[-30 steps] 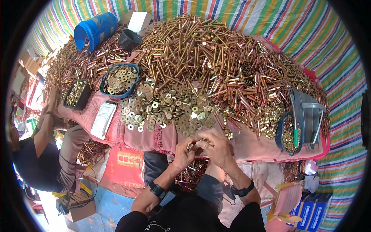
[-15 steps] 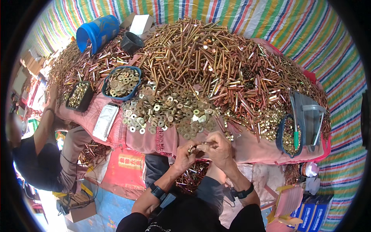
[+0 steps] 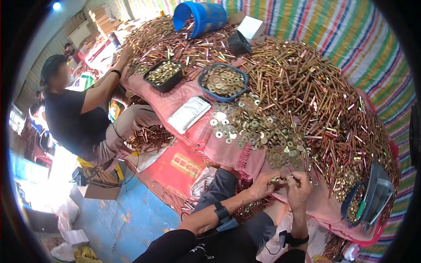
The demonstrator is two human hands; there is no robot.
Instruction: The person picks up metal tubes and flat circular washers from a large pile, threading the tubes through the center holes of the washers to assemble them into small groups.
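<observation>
My left hand [image 3: 264, 186] is closed on small brass-coloured metal parts [image 3: 275, 180], whose exact kind is too small to tell. Close beside it, my right hand [image 3: 300, 189] has its fingers pinched together; a short bit of metal shows between the two hands, its shape unclear. Both hands are above the near edge of the pink cloth [image 3: 228, 151]. Just beyond them lies a heap of flat washers [image 3: 263, 129]. Behind and to the right rises a large pile of brass-coloured metal tubes and rods [image 3: 294, 83].
A blue basket of washers [image 3: 222, 99], a black tray of nuts [image 3: 151, 81] and a white packet [image 3: 189, 115] stand left of the heap. A blue bucket [image 3: 206, 19] lies tipped at the back. At right is a basket [image 3: 349, 206]. A co-worker [image 3: 83, 114] reaches into the pile.
My view has swung left, so the scene sits further right and tilted, and more of the co-worker shows. My hands stay close together at the cloth's edge, still closed.
</observation>
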